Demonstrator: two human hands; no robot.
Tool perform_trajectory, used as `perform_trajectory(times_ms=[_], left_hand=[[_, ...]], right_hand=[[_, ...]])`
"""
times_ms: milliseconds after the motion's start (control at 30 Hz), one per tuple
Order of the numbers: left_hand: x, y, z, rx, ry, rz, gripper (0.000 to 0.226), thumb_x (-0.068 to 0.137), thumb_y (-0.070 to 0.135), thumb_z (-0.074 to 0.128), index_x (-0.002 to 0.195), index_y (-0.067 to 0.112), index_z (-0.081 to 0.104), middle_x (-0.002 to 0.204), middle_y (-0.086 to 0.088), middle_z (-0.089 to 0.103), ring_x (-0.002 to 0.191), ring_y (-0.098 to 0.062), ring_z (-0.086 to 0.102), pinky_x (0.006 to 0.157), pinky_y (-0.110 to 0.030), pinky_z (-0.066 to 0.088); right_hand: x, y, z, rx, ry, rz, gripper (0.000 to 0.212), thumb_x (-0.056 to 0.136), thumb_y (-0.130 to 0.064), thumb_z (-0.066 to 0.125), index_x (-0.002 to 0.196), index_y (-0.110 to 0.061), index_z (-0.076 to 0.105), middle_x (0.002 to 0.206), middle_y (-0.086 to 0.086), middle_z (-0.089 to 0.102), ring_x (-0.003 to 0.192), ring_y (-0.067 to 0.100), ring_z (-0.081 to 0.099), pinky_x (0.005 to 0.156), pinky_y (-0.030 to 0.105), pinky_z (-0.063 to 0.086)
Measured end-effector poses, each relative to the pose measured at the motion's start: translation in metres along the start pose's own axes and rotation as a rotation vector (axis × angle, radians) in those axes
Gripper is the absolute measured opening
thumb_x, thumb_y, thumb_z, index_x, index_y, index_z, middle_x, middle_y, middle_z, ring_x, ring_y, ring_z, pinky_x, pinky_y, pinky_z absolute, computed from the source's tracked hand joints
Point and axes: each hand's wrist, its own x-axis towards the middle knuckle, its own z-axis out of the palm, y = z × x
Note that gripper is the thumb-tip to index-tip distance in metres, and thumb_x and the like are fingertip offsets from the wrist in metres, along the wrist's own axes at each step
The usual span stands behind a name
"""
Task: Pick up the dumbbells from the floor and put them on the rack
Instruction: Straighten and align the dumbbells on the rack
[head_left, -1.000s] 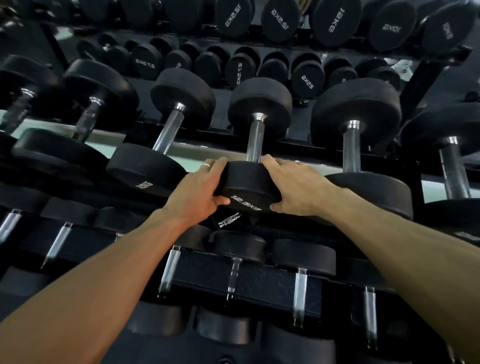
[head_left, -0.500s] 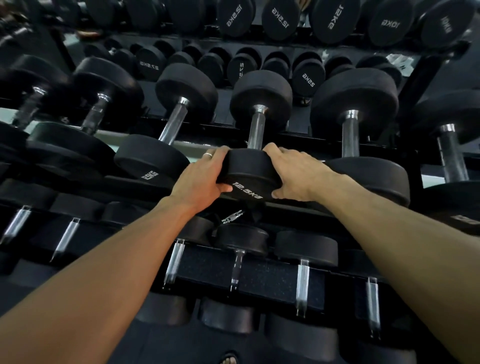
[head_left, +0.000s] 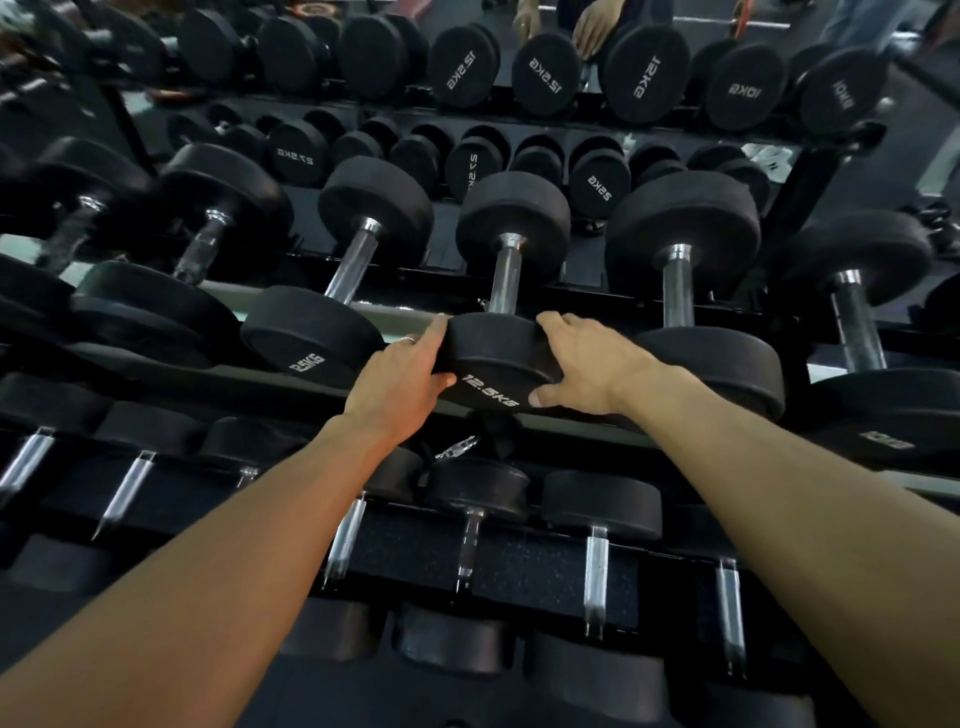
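Both hands hold the near head of one black dumbbell (head_left: 498, 364), the one marked 12.5KG in white letters. This dumbbell lies on the middle shelf of the rack (head_left: 415, 314), with its steel handle pointing away to the far side and its far head resting on the far rail.

The left hand (head_left: 402, 382) is on the left side of the near head. Its fingers (head_left: 434, 332) are laid along the rubber edge and the thumb presses against the front face, just beside the printed number. A ring (head_left: 408, 339) is on one finger of this hand. The right hand (head_left: 582, 366) is on the right side of the same head, with the fingers curved over the top edge and the thumb pressed under the front face. So the two hands squeeze the head between them, each one closed around its own side.

Just to the left lies a dumbbell marked 25KG (head_left: 311, 338), and just to the right lies a bigger dumbbell (head_left: 711, 364) whose near head touches the right wrist or is very close to it; I cannot tell which. On the lower shelf, near to the person, stands a row of smaller dumbbells (head_left: 480, 491). Behind the rack, a mirror (head_left: 545, 78) shows reversed weight numbers.
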Motion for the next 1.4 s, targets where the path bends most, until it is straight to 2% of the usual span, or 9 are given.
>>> perform_trajectory(times_ms=[133,333,500,700,833,933,1133,1267,1400], left_hand=[[0.005,-0.011,0.003,-0.053,-0.021,0.076,0.071,0.094,0.020,0.059,0.152,0.012,0.019,0.105,-0.010,0.069,0.099,-0.028,0.064,0.091,-0.039,0.049],[0.014,-0.027,-0.006,0.020,-0.072,0.121,0.071,0.092,0.023,0.061,0.151,0.011,0.024,0.099,-0.014,0.068,0.101,-0.033,0.062,0.091,-0.045,0.047],[0.013,-0.024,-0.005,0.012,-0.065,0.143,0.072,0.092,0.026,0.062,0.151,0.012,0.023,0.102,-0.013,0.069,0.100,-0.033,0.063,0.090,-0.046,0.048],[0.005,-0.021,-0.010,0.052,-0.051,0.106,0.070,0.092,0.033,0.061,0.149,0.015,0.024,0.111,-0.010,0.068,0.102,-0.031,0.064,0.087,-0.046,0.051],[-0.016,-0.015,-0.017,0.067,-0.058,0.068,0.057,0.092,0.043,0.056,0.140,0.019,0.038,0.102,-0.004,0.065,0.095,-0.026,0.064,0.079,-0.041,0.052],[-0.036,-0.004,-0.017,0.066,-0.081,0.047,0.050,0.093,0.044,0.053,0.132,0.015,0.044,0.111,-0.003,0.062,0.099,-0.024,0.063,0.078,-0.038,0.052],[-0.072,0.029,-0.012,0.105,-0.134,-0.030,0.050,0.093,0.044,0.053,0.133,0.014,0.048,0.124,-0.004,0.059,0.113,-0.022,0.057,0.087,-0.040,0.052],[-0.095,0.068,-0.005,0.104,-0.179,-0.068,0.051,0.092,0.045,0.052,0.133,0.015,0.048,0.127,-0.004,0.057,0.118,-0.022,0.052,0.089,-0.041,0.051],[-0.115,0.115,-0.001,0.103,-0.180,-0.090,0.055,0.092,0.048,0.052,0.136,0.016,0.046,0.135,-0.004,0.052,0.127,-0.021,0.045,0.096,-0.041,0.047]], right_hand=[[0.006,-0.008,0.007,0.000,0.054,0.028,0.064,0.084,-0.039,0.076,0.130,-0.007,0.044,0.128,0.013,0.054,0.115,0.032,0.056,0.095,0.040,0.044],[0.007,-0.022,0.011,-0.086,0.127,0.029,0.065,0.085,-0.048,0.071,0.129,-0.007,0.048,0.126,0.012,0.056,0.112,0.031,0.057,0.093,0.039,0.044],[0.005,-0.020,0.007,-0.040,0.070,0.069,0.060,0.082,-0.044,0.076,0.122,-0.007,0.050,0.122,0.011,0.057,0.110,0.031,0.057,0.090,0.038,0.044],[0.009,-0.032,-0.001,-0.036,0.040,0.052,0.076,0.074,-0.051,0.079,0.129,-0.009,0.047,0.121,0.008,0.054,0.108,0.030,0.058,0.091,0.041,0.050],[0.002,-0.037,-0.008,-0.071,0.034,0.025,0.078,0.075,-0.055,0.076,0.132,-0.011,0.044,0.122,0.007,0.053,0.108,0.028,0.058,0.089,0.039,0.049],[-0.007,-0.035,-0.012,-0.103,0.020,0.004,0.082,0.077,-0.056,0.074,0.138,-0.013,0.040,0.124,0.006,0.052,0.111,0.029,0.056,0.089,0.040,0.048],[-0.043,-0.020,-0.019,-0.146,0.028,-0.094,0.083,0.081,-0.054,0.070,0.145,-0.015,0.035,0.130,0.006,0.049,0.121,0.029,0.050,0.097,0.043,0.048],[-0.077,-0.004,-0.019,-0.144,0.056,-0.181,0.079,0.083,-0.053,0.069,0.145,-0.017,0.036,0.133,0.005,0.048,0.124,0.028,0.048,0.100,0.042,0.046],[-0.115,0.024,-0.024,-0.194,0.091,-0.246,0.084,0.084,-0.055,0.067,0.149,-0.017,0.032,0.139,0.007,0.047,0.130,0.030,0.046,0.110,0.042,0.038]])
